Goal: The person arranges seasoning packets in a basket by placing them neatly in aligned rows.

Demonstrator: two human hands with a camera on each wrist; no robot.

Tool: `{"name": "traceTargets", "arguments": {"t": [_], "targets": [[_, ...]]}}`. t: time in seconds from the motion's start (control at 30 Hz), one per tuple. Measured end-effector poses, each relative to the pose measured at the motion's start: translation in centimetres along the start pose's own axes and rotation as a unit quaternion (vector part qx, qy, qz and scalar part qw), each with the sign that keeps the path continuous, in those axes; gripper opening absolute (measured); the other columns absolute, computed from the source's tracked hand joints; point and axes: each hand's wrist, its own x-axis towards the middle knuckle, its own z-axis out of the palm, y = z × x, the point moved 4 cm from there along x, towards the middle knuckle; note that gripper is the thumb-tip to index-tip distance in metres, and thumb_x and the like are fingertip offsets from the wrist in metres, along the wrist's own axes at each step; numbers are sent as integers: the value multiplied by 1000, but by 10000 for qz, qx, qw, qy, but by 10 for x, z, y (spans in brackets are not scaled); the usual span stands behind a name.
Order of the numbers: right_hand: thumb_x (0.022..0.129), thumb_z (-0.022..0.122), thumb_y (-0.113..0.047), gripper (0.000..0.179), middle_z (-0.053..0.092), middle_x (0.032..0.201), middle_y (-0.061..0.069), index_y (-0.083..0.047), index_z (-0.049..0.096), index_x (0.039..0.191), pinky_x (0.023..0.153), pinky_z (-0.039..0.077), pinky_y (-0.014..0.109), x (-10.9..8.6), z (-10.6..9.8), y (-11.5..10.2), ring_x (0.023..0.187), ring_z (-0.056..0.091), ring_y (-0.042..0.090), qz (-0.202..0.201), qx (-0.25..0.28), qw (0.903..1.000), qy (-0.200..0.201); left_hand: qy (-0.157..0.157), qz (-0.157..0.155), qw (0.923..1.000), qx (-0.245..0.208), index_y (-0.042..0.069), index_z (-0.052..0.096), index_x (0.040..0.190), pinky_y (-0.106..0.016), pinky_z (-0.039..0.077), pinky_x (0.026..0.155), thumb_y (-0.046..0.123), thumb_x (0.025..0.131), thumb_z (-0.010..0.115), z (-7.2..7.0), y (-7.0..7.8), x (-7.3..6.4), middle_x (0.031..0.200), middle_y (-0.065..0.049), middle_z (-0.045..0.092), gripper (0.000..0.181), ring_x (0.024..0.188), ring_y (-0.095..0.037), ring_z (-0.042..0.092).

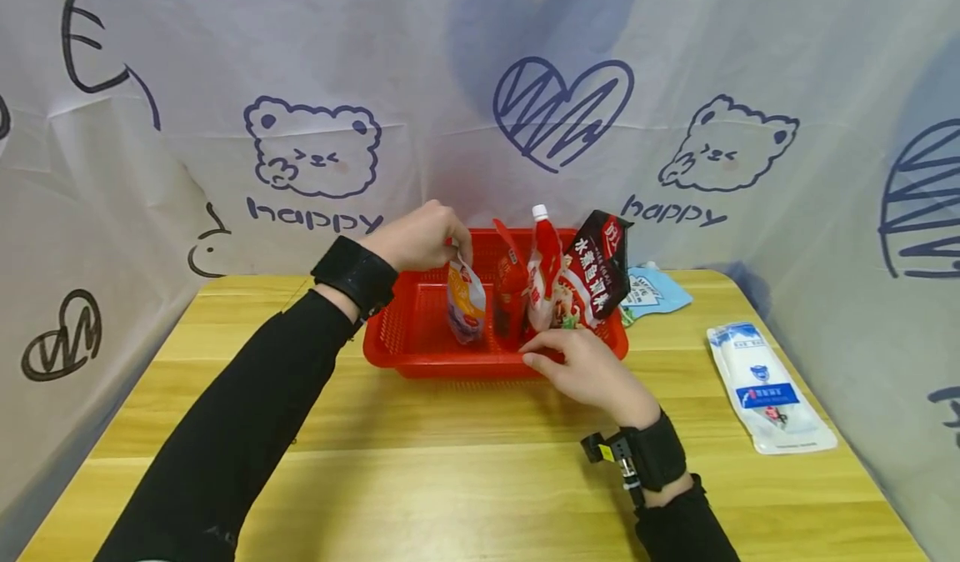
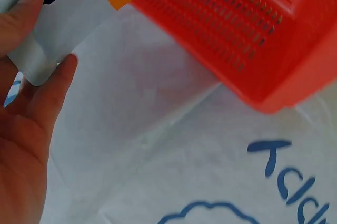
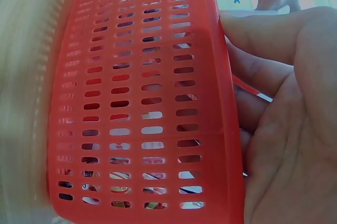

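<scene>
In the head view my left hand (image 1: 420, 238) pinches the top of a white-and-orange pouch (image 1: 467, 302), which hangs upright within the left part of a red plastic basket (image 1: 386, 341). The left wrist view shows the thumb and fingers of this left hand (image 2: 26, 129) at the pouch's pale end (image 2: 47, 50). My right hand (image 1: 592, 374) holds the front rim of the basket, its fingers reaching over the edge. Right of the pouch stand a red packet (image 1: 510, 295), a red spouted pouch (image 1: 545, 270) with a white cap, and a black-and-red seasoning packet (image 1: 600, 266).
A light blue pouch (image 1: 654, 288) lies behind the basket's right end. Farther right, a white-and-blue packet (image 1: 768, 391) lies flat on the wooden table (image 1: 420, 479). White cloth walls (image 1: 420, 70) with drawings stand behind and at both sides.
</scene>
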Motion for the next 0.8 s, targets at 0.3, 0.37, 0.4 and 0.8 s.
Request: {"name": "traceTargets", "arguments": {"t": [0.3, 0.37, 0.4, 0.8], "targets": [[100, 71, -24, 21, 68, 89, -5, -10, 79, 114, 70, 46, 34, -1, 2, 2, 74, 54, 15, 37, 15, 10000, -19, 254, 164, 9995, 111, 7, 82, 83, -34, 57, 85, -7, 91, 73, 14, 3, 10, 86, -6, 75, 18, 88, -25, 60], [100, 71, -24, 21, 69, 89, -6, -10, 79, 114, 70, 46, 34, 0, 2, 1, 75, 55, 15, 17, 6, 10000, -27, 355, 155, 9992, 106, 6, 82, 83, -34, 58, 86, -7, 91, 73, 15, 1, 10, 87, -7, 76, 18, 92, -25, 61], [100, 71, -24, 21, 69, 90, -6, -10, 78, 114, 70, 46, 34, 0, 2, 1, 75, 55, 15, 17, 5, 10000, -26, 390, 116, 9991, 92, 5, 82, 84, -34, 58, 87, -8, 91, 73, 16, -1, 10, 89, -7, 76, 18, 95, -25, 62], [101, 71, -26, 21, 68, 88, -6, -11, 78, 114, 68, 46, 34, 0, 2, 2, 73, 54, 15, 60, -31, 10000, -35, 477, -394, 9978, 218, 4, 80, 96, -38, 57, 98, -6, 89, 77, 28, -4, 12, 105, -11, 74, 12, 108, -29, 64]]}}
